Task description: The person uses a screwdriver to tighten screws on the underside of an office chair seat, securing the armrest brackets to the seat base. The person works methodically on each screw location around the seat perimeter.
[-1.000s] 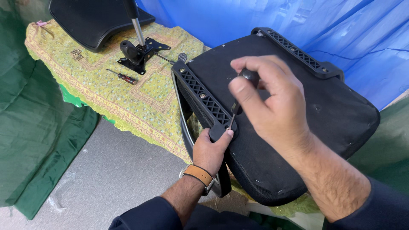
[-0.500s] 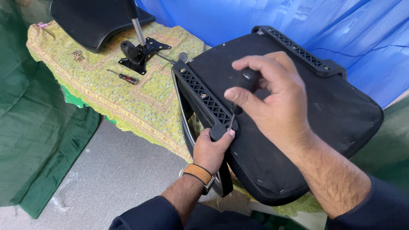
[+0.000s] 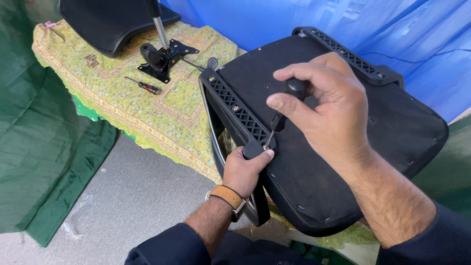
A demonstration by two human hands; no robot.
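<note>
The right hand (image 3: 333, 108) is wrapped tightly round the black handle of a screwdriver (image 3: 287, 105), its tip set down on a screw at the near end of the armrest bracket (image 3: 235, 108), so the tool stands steeply over the fastener. The left hand (image 3: 243, 169) clasps that same near end from below, thumb on top, steadying it. The upturned seat (image 3: 343, 147) lies at the right edge of the yellow patterned cloth (image 3: 122, 98); a small red-handled screwdriver (image 3: 144, 87) and a black chair mechanism (image 3: 162, 56) rest near the cloth's far edge.

A yellow-green patterned cloth (image 3: 122, 103) bears a seat (image 3: 343, 162), screwdriver (image 3: 144, 87) — black bracket (image 3: 162, 58).
</note>
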